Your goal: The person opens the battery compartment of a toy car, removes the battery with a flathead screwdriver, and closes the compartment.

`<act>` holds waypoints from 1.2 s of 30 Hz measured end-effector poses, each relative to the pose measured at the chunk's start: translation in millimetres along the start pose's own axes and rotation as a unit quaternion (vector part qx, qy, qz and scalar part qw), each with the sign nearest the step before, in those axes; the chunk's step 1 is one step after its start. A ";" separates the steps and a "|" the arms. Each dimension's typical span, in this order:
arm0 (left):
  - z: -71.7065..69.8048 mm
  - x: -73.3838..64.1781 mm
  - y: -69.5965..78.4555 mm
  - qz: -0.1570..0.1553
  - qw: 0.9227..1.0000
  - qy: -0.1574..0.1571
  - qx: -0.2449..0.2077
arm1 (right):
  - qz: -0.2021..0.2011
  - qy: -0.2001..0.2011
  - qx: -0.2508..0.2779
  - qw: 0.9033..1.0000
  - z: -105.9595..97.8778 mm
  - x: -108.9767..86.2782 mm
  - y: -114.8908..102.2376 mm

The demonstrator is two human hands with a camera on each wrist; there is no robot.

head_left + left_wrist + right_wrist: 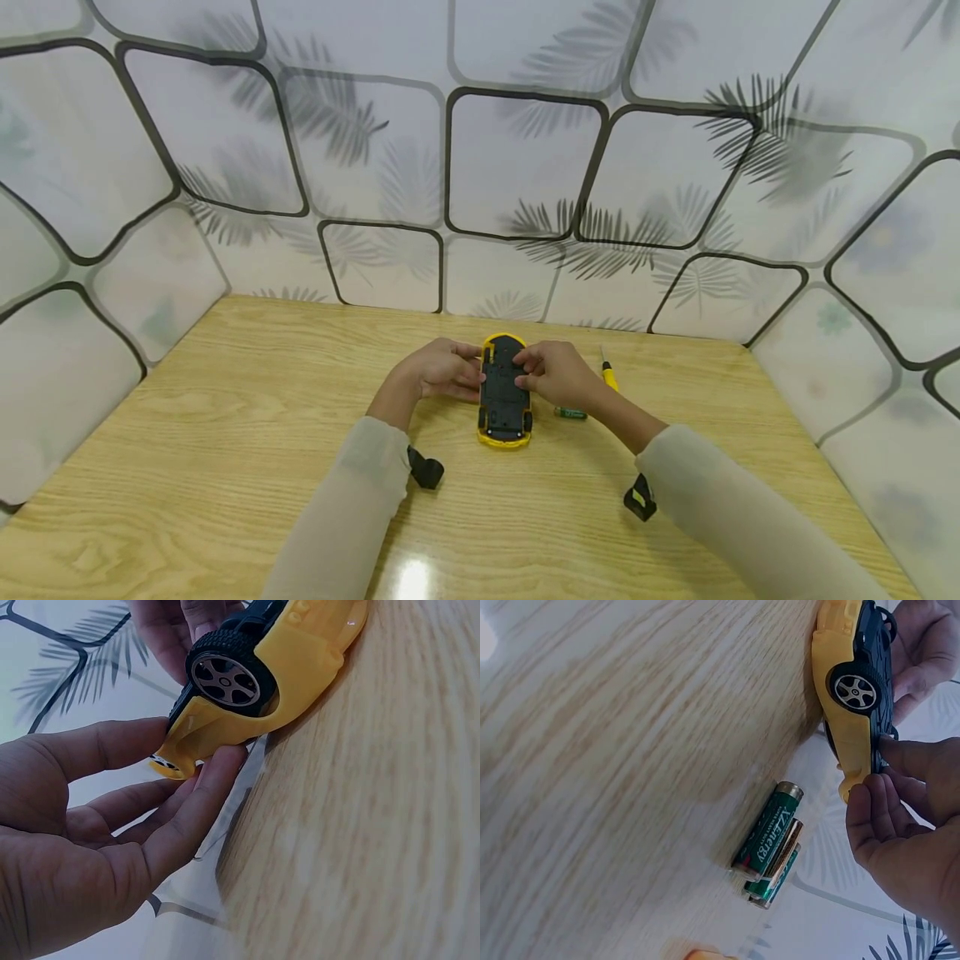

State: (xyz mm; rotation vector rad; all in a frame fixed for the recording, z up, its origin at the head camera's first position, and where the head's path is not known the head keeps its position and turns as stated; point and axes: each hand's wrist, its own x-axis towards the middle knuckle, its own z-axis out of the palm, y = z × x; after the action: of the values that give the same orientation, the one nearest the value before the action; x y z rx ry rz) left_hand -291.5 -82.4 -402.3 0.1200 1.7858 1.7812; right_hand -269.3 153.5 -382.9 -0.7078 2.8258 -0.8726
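Observation:
A yellow toy car lies upside down on the table, its black underside facing up. Its black wheel with silver spokes shows in the left wrist view. My left hand holds the car's left side, thumb at the underside's edge and fingertips against the yellow body. From the other side, my right hand grips the car, thumb on the underside and fingers curled by the yellow edge. Whether a small part sits between those fingertips is hidden.
Green batteries lie side by side on the table, right of the car. Beyond them is a screwdriver with a yellow and black handle, its shaft pointing away. Patterned walls border the wooden table at the back and sides.

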 end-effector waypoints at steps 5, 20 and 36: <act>0.2 0.9 -0.2 -0.002 1.000 0.002 0.001 | -0.008 -0.002 -0.004 1.000 -0.6 0.6 1.6; -2.0 2.3 0.1 -0.003 1.000 -0.004 0.005 | -0.065 -0.011 -0.076 0.995 -1.5 -0.1 -5.8; -2.1 0.7 0.4 -0.004 1.000 -0.009 0.010 | -0.069 -0.034 -0.081 0.994 -2.0 5.3 -7.2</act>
State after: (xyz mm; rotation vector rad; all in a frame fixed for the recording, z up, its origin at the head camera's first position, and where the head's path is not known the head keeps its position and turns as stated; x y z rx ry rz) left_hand -293.2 -83.8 -402.4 0.1378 1.7897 1.7517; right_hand -271.5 146.9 -377.0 -0.9453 2.8379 -0.6279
